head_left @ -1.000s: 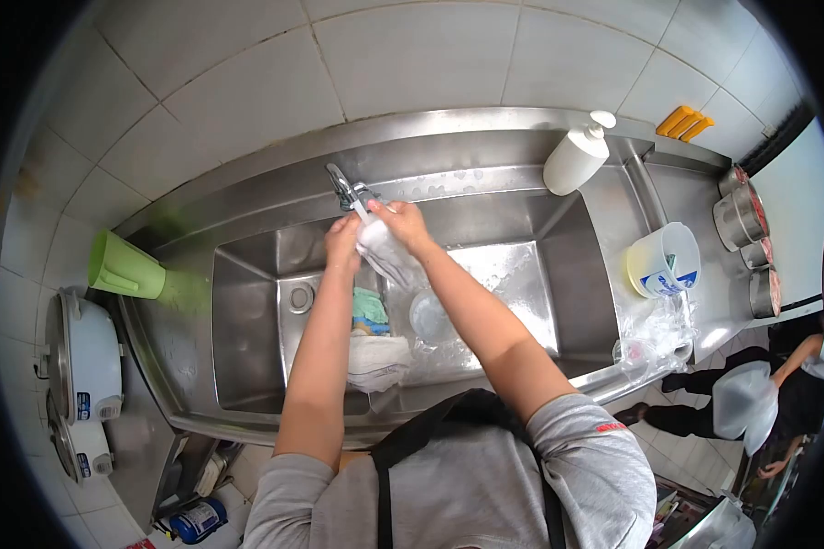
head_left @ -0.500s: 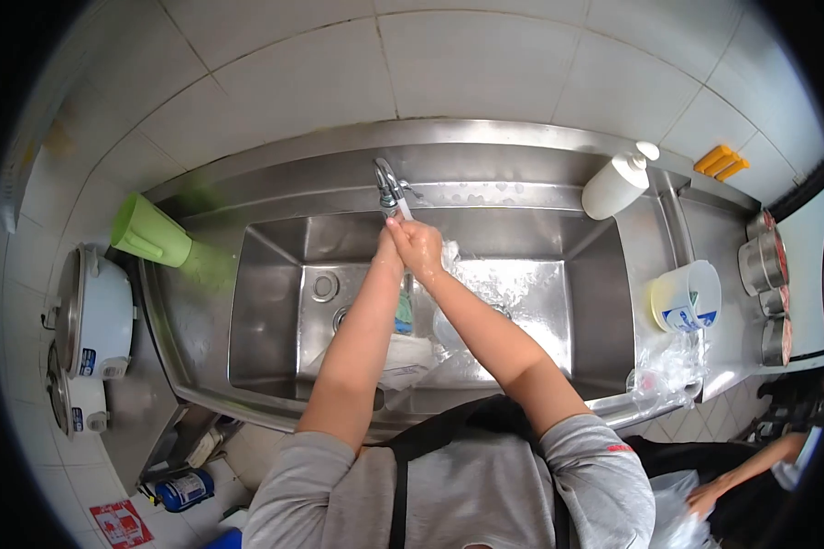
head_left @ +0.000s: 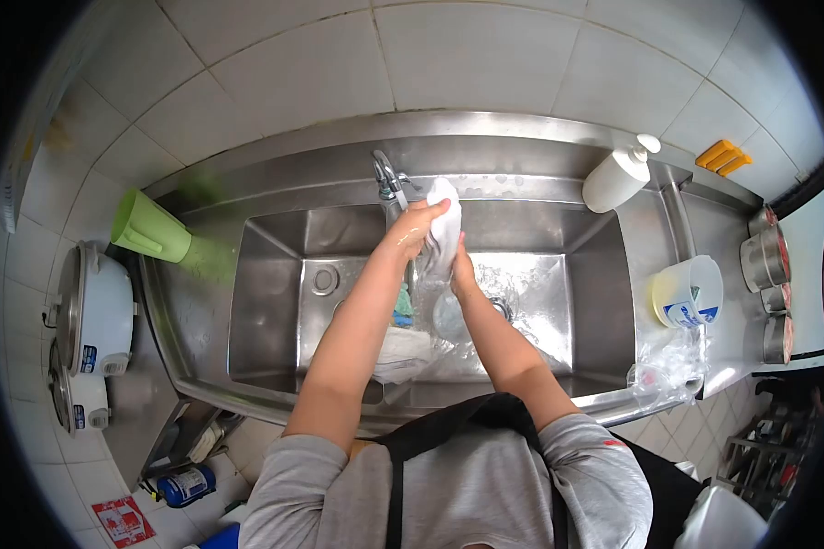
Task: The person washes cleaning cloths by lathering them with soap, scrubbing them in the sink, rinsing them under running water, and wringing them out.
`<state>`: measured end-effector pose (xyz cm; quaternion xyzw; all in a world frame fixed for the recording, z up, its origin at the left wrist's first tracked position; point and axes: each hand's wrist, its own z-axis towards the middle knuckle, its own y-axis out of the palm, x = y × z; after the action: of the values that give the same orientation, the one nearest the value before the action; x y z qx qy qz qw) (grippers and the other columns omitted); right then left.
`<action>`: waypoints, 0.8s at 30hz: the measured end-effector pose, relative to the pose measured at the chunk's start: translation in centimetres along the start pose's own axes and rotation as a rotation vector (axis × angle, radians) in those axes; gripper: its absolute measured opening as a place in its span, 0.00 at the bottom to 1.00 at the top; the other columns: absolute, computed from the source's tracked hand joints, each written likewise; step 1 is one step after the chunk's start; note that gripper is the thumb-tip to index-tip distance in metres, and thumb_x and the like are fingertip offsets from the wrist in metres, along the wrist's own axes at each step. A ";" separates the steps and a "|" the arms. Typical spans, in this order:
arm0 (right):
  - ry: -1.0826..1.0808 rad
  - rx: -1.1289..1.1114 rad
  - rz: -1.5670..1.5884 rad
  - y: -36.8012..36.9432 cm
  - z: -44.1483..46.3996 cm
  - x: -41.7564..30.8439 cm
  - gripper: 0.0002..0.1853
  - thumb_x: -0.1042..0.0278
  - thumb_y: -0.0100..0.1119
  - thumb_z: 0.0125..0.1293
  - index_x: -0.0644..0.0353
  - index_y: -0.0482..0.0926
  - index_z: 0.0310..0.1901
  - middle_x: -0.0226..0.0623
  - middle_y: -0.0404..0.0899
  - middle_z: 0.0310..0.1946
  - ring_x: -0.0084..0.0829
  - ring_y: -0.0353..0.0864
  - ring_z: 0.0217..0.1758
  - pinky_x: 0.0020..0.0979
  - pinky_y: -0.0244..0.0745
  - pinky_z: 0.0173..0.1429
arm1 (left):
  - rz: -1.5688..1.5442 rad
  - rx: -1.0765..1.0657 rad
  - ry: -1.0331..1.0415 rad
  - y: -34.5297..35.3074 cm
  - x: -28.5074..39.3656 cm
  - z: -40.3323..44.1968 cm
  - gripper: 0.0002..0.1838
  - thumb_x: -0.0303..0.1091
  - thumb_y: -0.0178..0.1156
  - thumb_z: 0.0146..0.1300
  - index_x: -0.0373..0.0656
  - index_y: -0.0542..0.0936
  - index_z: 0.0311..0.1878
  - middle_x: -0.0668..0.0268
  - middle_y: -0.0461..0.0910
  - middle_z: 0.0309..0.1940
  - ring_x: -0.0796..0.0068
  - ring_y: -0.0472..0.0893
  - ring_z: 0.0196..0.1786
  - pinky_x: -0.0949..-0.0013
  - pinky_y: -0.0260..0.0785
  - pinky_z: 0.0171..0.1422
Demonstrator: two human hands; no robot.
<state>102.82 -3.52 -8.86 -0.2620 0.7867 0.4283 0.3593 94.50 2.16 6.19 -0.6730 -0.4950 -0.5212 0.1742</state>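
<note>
My left hand point(head_left: 414, 229) grips the upper part of a wet white cloth point(head_left: 444, 222) just right of the running faucet point(head_left: 386, 174). Lower down, my right hand point(head_left: 463, 265) is closed on the cloth's right edge. The cloth hangs bunched between both hands over the steel sink point(head_left: 604, 302). Below them in the basin lie another white cloth point(head_left: 403, 355), a green cloth point(head_left: 404, 300) partly behind my left forearm, and a clear round container point(head_left: 449, 316) partly behind my right forearm.
A green pitcher point(head_left: 151, 227) lies on the left ledge near two rice cookers point(head_left: 105, 311). On the right are a white pump bottle point(head_left: 616, 178), a plastic tub point(head_left: 687, 291), clear plastic wrap point(head_left: 664, 371) and several metal tins point(head_left: 764, 258). Orange handles point(head_left: 723, 157) show behind.
My hands have moved from close together under the faucet to its right, spreading the white cloth between them. The person at lower right has mostly gone out of view.
</note>
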 end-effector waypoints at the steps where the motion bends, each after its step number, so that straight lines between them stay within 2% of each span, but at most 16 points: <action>1: 0.004 -0.083 0.173 0.2 -0.2 -0.6 0.36 0.34 0.34 0.61 0.63 0.66 0.55 0.41 0.70 0.50 0.32 0.70 0.53 0.31 0.64 0.56 | -0.120 0.004 0.008 0.3 0.4 -0.2 0.19 0.39 0.55 0.59 0.34 0.71 0.47 0.62 0.77 0.40 0.69 0.76 0.45 0.60 0.67 0.51; 3: 0.015 -0.254 0.519 1.3 -1.0 -2.6 0.36 0.35 0.33 0.62 0.62 0.63 0.57 0.43 0.68 0.53 0.35 0.68 0.56 0.33 0.62 0.60 | -0.287 -0.011 -0.025 -2.1 -2.5 2.6 0.22 0.45 0.50 0.60 0.34 0.70 0.48 0.58 0.76 0.44 0.63 0.76 0.46 0.55 0.65 0.55; 4: 0.010 -0.201 0.687 2.1 -0.9 -3.5 0.28 0.47 0.45 0.63 0.59 0.61 0.58 0.43 0.70 0.50 0.35 0.72 0.51 0.35 0.65 0.57 | -0.401 0.013 -0.050 -3.5 -4.3 3.9 0.23 0.47 0.49 0.61 0.34 0.70 0.48 0.57 0.75 0.45 0.62 0.76 0.46 0.55 0.65 0.55; 5: -0.057 -0.189 0.590 3.0 -0.3 -4.3 0.26 0.53 0.48 0.62 0.58 0.62 0.57 0.42 0.72 0.48 0.34 0.73 0.48 0.35 0.67 0.55 | -0.513 0.038 -0.075 -4.2 -5.2 4.4 0.24 0.49 0.47 0.61 0.35 0.70 0.48 0.56 0.75 0.45 0.60 0.75 0.47 0.54 0.64 0.55; 6: -0.126 -0.178 0.492 4.0 0.6 -5.1 0.23 0.59 0.52 0.60 0.57 0.64 0.56 0.41 0.73 0.46 0.33 0.74 0.46 0.34 0.69 0.52 | -0.592 0.039 -0.165 -3.8 -5.5 4.0 0.20 0.48 0.47 0.60 0.39 0.73 0.42 0.56 0.76 0.40 0.60 0.77 0.41 0.61 0.69 0.48; 8: -0.216 -0.186 0.307 6.0 0.1 -6.0 0.20 0.70 0.57 0.56 0.56 0.69 0.51 0.38 0.76 0.40 0.30 0.76 0.40 0.31 0.72 0.45 | -0.495 0.059 -0.339 -1.7 -3.1 0.6 0.19 0.48 0.46 0.60 0.42 0.74 0.42 0.59 0.76 0.40 0.60 0.77 0.41 0.61 0.70 0.48; 9: -0.245 -0.212 0.222 7.6 -0.2 -6.4 0.19 0.75 0.59 0.52 0.56 0.72 0.48 0.36 0.77 0.37 0.28 0.77 0.36 0.29 0.73 0.41 | -0.619 -0.003 -0.211 -3.1 -5.0 2.8 0.17 0.48 0.46 0.60 0.45 0.74 0.42 0.61 0.77 0.39 0.61 0.77 0.40 0.61 0.70 0.46; 10: -0.346 -0.186 0.025 8.7 -0.6 -5.7 0.10 0.69 0.59 0.55 0.57 0.76 0.40 0.33 0.77 0.30 0.26 0.76 0.33 0.29 0.71 0.36 | -0.753 -0.079 -0.090 -4.6 -7.0 5.0 0.16 0.47 0.47 0.60 0.47 0.74 0.42 0.64 0.77 0.38 0.63 0.77 0.40 0.62 0.70 0.44; 12: -0.530 -0.156 -0.280 10.7 -3.7 -5.7 0.07 0.65 0.56 0.57 0.59 0.77 0.33 0.34 0.78 0.27 0.26 0.75 0.29 0.29 0.70 0.35 | -0.829 -0.209 0.055 -5.8 -7.9 6.1 0.16 0.47 0.46 0.61 0.47 0.74 0.41 0.64 0.77 0.37 0.64 0.77 0.39 0.63 0.70 0.43; 13: -0.619 -0.138 -0.435 11.4 -5.1 -6.5 0.08 0.64 0.55 0.58 0.59 0.77 0.29 0.34 0.78 0.25 0.26 0.74 0.27 0.30 0.69 0.34 | -0.828 -0.213 0.079 -5.9 -8.2 5.8 0.16 0.47 0.46 0.61 0.46 0.74 0.41 0.64 0.77 0.37 0.65 0.77 0.39 0.63 0.70 0.42; 16: -0.547 -0.117 -0.944 11.6 -7.3 -8.7 0.19 0.52 0.54 0.57 0.61 0.75 0.20 0.38 0.76 0.17 0.35 0.73 0.22 0.32 0.69 0.33 | -0.721 -0.107 0.111 -5.5 -8.6 5.5 0.16 0.46 0.45 0.62 0.45 0.74 0.41 0.64 0.77 0.36 0.67 0.77 0.37 0.65 0.70 0.41; 18: -0.628 -0.047 -0.928 11.3 -6.0 -8.5 0.23 0.47 0.53 0.55 0.60 0.74 0.16 0.43 0.73 0.15 0.43 0.72 0.22 0.37 0.67 0.30 | -0.552 -0.003 0.163 -5.2 -8.6 5.8 0.16 0.46 0.45 0.63 0.44 0.74 0.40 0.64 0.77 0.35 0.69 0.77 0.37 0.65 0.70 0.40; 19: -0.665 -0.012 -0.918 11.1 -4.9 -8.1 0.25 0.45 0.53 0.55 0.60 0.74 0.14 0.45 0.72 0.14 0.48 0.72 0.22 0.40 0.66 0.28 | -0.290 0.073 0.218 -5.1 -8.8 5.8 0.16 0.46 0.45 0.63 0.44 0.74 0.40 0.65 0.77 0.34 0.69 0.77 0.36 0.66 0.70 0.39; 21: -0.746 0.092 -0.949 10.6 -2.1 -6.2 0.24 0.45 0.51 0.56 0.60 0.75 0.16 0.43 0.74 0.15 0.48 0.72 0.22 0.38 0.67 0.29 | 1.054 0.340 0.420 -4.7 -9.3 5.6 0.17 0.46 0.44 0.63 0.43 0.74 0.40 0.65 0.77 0.34 0.71 0.77 0.35 0.67 0.70 0.38; 22: -0.780 0.143 -1.044 9.9 -1.1 -6.1 0.23 0.46 0.52 0.56 0.60 0.75 0.17 0.43 0.74 0.15 0.47 0.72 0.22 0.36 0.68 0.30 | 1.132 0.376 0.414 -3.5 -8.4 4.5 0.17 0.45 0.44 0.64 0.43 0.74 0.39 0.65 0.76 0.33 0.71 0.77 0.35 0.67 0.69 0.37; 24: -0.724 0.161 -1.162 8.1 0.1 -6.2 0.21 0.47 0.52 0.56 0.59 0.77 0.21 0.42 0.75 0.18 0.46 0.72 0.24 0.35 0.68 0.33 | -0.343 0.276 0.102 -2.1 -6.4 1.5 0.19 0.45 0.41 0.66 0.40 0.74 0.38 0.65 0.76 0.31 0.74 0.77 0.32 0.70 0.69 0.35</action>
<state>100.79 1.20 -0.06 -0.4541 0.3784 0.1669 0.7892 93.72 1.15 -0.58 -0.5215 -0.6593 -0.5041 0.1982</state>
